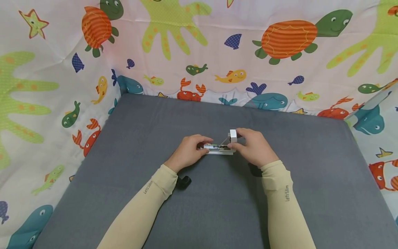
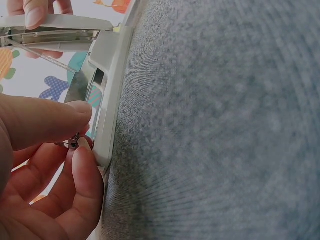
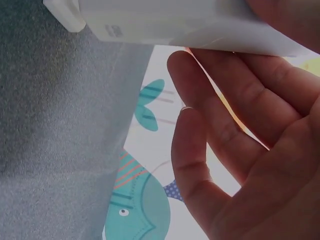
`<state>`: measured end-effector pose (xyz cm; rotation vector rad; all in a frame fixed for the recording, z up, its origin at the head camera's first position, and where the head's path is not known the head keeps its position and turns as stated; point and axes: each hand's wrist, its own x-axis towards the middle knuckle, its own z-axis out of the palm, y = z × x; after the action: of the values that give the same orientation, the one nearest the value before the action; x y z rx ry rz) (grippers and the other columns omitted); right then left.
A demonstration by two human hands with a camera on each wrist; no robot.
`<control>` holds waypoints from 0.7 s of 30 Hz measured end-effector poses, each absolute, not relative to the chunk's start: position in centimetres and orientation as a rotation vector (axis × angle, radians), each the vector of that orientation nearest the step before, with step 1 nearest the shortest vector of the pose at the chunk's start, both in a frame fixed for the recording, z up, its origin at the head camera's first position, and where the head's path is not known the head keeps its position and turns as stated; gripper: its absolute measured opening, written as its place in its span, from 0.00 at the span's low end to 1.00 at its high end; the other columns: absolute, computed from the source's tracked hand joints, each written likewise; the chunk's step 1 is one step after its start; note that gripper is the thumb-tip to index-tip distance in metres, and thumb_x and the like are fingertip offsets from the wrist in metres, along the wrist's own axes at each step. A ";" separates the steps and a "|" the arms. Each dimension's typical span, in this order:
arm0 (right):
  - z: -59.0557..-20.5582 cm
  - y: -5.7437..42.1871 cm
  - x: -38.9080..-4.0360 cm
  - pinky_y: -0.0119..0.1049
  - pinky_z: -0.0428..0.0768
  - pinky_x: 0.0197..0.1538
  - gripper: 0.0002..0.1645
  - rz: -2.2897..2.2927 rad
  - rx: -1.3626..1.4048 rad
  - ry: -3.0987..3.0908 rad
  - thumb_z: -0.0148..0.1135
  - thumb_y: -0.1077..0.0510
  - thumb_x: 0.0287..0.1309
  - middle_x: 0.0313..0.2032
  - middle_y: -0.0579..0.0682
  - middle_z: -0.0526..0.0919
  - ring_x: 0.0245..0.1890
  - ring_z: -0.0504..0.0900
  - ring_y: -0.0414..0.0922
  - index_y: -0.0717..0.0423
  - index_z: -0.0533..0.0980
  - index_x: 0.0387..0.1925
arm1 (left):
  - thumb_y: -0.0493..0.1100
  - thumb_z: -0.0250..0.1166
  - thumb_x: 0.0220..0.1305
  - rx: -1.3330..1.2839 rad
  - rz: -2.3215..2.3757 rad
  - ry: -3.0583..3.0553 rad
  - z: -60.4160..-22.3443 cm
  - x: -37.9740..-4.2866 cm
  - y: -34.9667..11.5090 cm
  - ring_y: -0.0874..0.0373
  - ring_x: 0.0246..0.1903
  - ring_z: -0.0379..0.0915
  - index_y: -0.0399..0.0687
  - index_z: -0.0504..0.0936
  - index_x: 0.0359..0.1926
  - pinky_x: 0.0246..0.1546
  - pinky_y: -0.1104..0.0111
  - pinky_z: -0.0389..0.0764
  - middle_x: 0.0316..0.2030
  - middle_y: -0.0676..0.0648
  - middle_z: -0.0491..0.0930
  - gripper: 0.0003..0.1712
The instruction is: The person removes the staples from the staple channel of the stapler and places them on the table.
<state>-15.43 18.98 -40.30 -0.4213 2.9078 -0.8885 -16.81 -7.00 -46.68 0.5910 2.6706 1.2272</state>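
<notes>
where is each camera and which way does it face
Head: on the head, facing forward and down at the stapler; left hand, right hand, sleeves show.
Left wrist: worn there, facing the stapler; left hand, part of right hand show.
Right wrist: worn there, facing the stapler; only right hand shows.
Head and left wrist share both hands.

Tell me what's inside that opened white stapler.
Inside the white stapler, metal parts line its raised top, and a thin spring slants down from it. The left fingers partly cover one end, so whether staples lie there can't be seen.
</notes>
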 end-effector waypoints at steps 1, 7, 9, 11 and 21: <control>-40.2 19.1 -15.4 0.51 0.83 0.52 0.18 -0.890 -0.414 2.906 0.76 0.51 0.67 0.48 0.52 0.89 0.45 0.82 0.51 0.51 0.84 0.55 | 0.39 0.72 0.73 0.591 1.231 2.669 -46.7 -16.8 -7.0 0.58 0.46 0.79 0.54 0.88 0.64 0.50 0.63 0.85 0.51 0.52 0.87 0.21; -40.0 20.0 -15.3 0.59 0.83 0.60 0.17 -0.910 -0.351 2.889 0.77 0.50 0.66 0.50 0.51 0.89 0.51 0.84 0.54 0.48 0.85 0.53 | 0.39 0.72 0.73 0.582 1.242 2.673 -46.7 -16.7 -7.0 0.58 0.46 0.80 0.55 0.89 0.64 0.52 0.63 0.85 0.52 0.53 0.87 0.20; -40.0 20.5 -15.2 0.61 0.82 0.64 0.16 -0.936 -0.321 2.866 0.77 0.50 0.66 0.49 0.50 0.90 0.53 0.84 0.53 0.46 0.86 0.53 | 0.39 0.72 0.73 0.583 1.249 2.660 -46.7 -16.6 -7.0 0.58 0.47 0.81 0.53 0.88 0.64 0.52 0.62 0.85 0.53 0.52 0.88 0.21; -40.1 21.0 -15.1 0.63 0.80 0.66 0.14 -0.970 -0.293 2.845 0.77 0.51 0.66 0.48 0.48 0.90 0.54 0.84 0.53 0.43 0.87 0.51 | 0.38 0.72 0.73 0.587 1.258 2.645 -46.7 -16.5 -7.0 0.58 0.47 0.81 0.52 0.88 0.64 0.52 0.62 0.85 0.54 0.52 0.88 0.21; -39.3 22.7 -15.2 0.66 0.77 0.68 0.13 -0.989 -0.245 2.852 0.79 0.50 0.63 0.46 0.46 0.91 0.60 0.83 0.55 0.40 0.87 0.48 | 0.38 0.72 0.73 0.590 1.303 2.626 -46.7 -16.5 -6.9 0.58 0.48 0.81 0.51 0.88 0.64 0.53 0.62 0.85 0.56 0.51 0.88 0.20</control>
<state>-15.18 22.74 -39.35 -0.2453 2.8516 -0.9893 -16.52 -6.95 -46.68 0.5898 2.6264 1.3028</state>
